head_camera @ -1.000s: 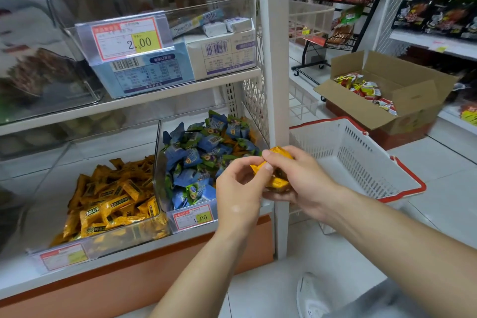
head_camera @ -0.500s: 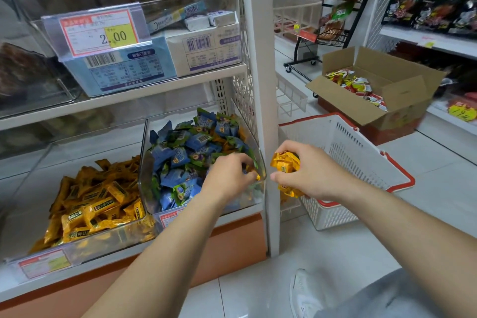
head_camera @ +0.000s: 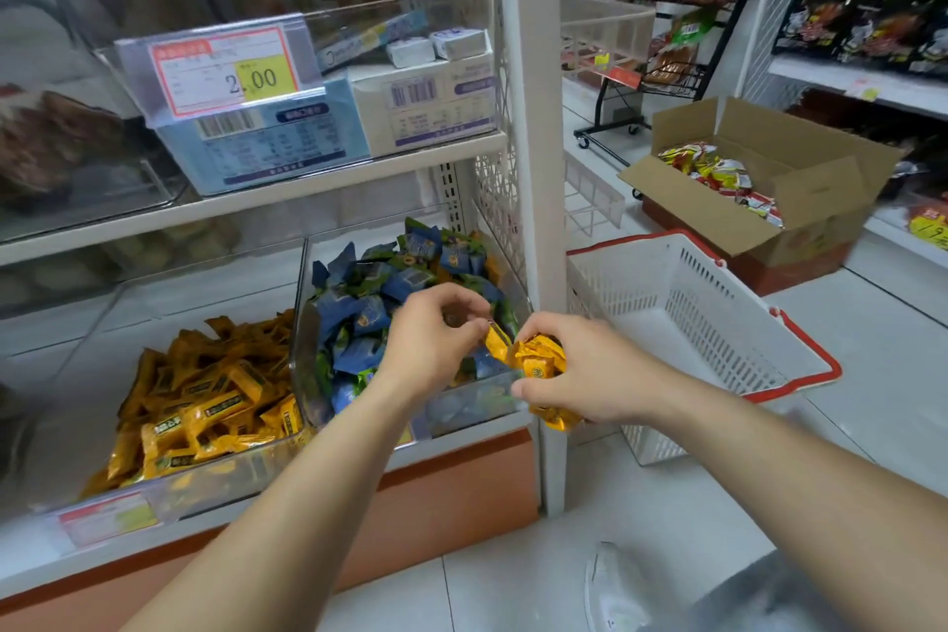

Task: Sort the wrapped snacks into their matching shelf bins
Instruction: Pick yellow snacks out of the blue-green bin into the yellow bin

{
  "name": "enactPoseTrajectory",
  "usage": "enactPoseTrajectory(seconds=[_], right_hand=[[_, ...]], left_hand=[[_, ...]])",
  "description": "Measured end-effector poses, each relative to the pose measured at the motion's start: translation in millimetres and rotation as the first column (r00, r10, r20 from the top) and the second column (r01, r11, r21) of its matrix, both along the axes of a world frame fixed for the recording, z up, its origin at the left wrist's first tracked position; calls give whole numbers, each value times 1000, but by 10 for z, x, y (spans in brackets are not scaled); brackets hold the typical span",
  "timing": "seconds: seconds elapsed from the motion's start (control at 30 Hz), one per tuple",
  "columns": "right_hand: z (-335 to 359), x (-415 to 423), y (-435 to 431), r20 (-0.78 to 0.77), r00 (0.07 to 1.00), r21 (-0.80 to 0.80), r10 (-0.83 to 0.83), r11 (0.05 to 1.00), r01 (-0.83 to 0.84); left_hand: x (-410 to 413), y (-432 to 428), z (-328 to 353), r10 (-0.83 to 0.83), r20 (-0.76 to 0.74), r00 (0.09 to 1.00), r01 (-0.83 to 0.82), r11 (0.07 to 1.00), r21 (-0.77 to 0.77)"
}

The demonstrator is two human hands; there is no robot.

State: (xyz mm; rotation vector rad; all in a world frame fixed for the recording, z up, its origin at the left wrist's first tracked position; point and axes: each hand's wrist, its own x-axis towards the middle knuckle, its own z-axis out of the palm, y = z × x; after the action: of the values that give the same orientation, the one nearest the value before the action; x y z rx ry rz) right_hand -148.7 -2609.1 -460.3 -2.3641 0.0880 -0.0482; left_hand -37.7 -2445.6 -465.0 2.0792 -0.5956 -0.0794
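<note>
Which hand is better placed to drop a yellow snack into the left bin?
Left, probably. The left hand pinches a wrapper end of the yellow snacks and is nearer the left bin, where like packs lie. The right hand grips the bunch farther away, by the post.

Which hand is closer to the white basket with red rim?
Right. The right hand, gripping yellow snacks, is just left of the basket; the left hand is farther left, over the blue snacks.

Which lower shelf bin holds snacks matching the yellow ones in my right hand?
The left bin, piled with yellow wrappers; the bin beside it holds mostly blue ones.
</note>
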Motion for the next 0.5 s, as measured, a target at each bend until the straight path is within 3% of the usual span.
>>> enactPoseTrajectory(seconds=[0.1, 0.3, 0.4, 0.5], right_hand=[[72, 63, 188, 43, 999, 86, 20, 996, -24], [333, 460, 893, 195, 978, 242, 68, 963, -115], [451, 829, 1323, 271, 962, 292, 37, 949, -119], [474, 1250, 1738, 297, 953, 252, 61, 957, -141]], left_hand=[[-76, 335, 197, -10, -99, 995, 0, 995, -100], [-82, 1173, 502, 94, -200, 975, -149, 947, -284], [12, 1629, 513, 230, -158, 960, -273, 894, -355], [159, 2051, 431, 407, -29, 913, -396, 864, -312]])
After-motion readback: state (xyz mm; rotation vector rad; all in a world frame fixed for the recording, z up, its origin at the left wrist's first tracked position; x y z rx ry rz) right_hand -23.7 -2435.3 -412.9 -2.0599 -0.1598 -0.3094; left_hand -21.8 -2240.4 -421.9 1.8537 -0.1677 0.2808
